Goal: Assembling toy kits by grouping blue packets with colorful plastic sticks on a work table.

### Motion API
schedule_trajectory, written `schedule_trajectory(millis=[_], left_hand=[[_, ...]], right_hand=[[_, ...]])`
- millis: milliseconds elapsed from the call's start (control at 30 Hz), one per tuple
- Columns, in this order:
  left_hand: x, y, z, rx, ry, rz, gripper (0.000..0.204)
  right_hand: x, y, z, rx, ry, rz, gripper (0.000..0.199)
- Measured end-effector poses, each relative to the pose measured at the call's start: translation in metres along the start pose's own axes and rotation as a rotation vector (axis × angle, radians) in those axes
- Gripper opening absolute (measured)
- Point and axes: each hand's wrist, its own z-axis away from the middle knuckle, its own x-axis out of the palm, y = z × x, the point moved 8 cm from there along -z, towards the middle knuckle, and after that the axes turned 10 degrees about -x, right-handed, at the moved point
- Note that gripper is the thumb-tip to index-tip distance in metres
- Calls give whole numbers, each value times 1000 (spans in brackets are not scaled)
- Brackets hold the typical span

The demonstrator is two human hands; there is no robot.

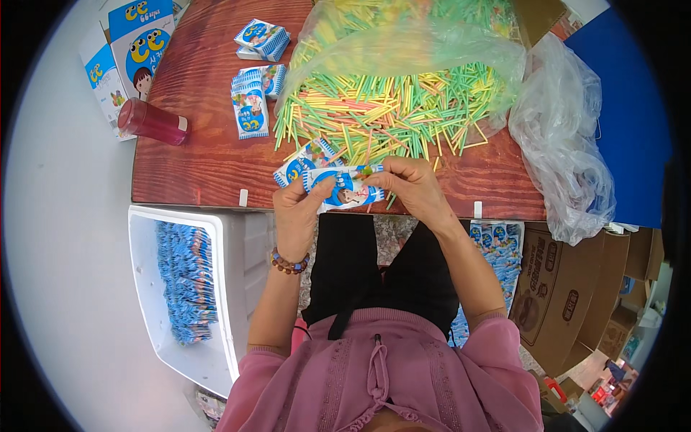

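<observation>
My left hand [296, 210] pinches the left end of a small blue-and-white printed packet [344, 193] at the table's near edge. The fingers of my right hand [416, 189] are closed on the packet's right end, where a bit of green shows. Whether that green is print or a stick, I cannot tell. A second packet [294, 170] lies just behind, partly covered by the held one. Beyond my hands, a heap of thin green, yellow and pink sticks [389, 108] spills from a large clear plastic bag [425, 54].
Stacked packets [250, 108] and another small stack [265, 39] lie on the wooden table [194, 93]. A pink-red bottle [155, 121] lies near printed boxes [140, 43]. A white foam box [223, 288] holds many packets; crumpled clear plastic [558, 129] hangs over the right edge, above a cardboard box [568, 288].
</observation>
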Motion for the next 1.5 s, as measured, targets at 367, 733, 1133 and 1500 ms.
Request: schedule_trajectory(millis=[367, 733, 1133, 1500], left_hand=[[-38, -12, 6, -57, 153, 262, 11], [-59, -23, -1, -69, 205, 447, 19], [-58, -20, -2, -90, 236, 506, 16], [-57, -21, -3, -95, 241, 510, 14]], right_hand=[[-43, -16, 17, -196, 104, 254, 7], [29, -37, -32, -622, -309, 1218, 35], [61, -15, -40, -682, -386, 1504, 14], [5, 4, -45, -571, -183, 947, 28]])
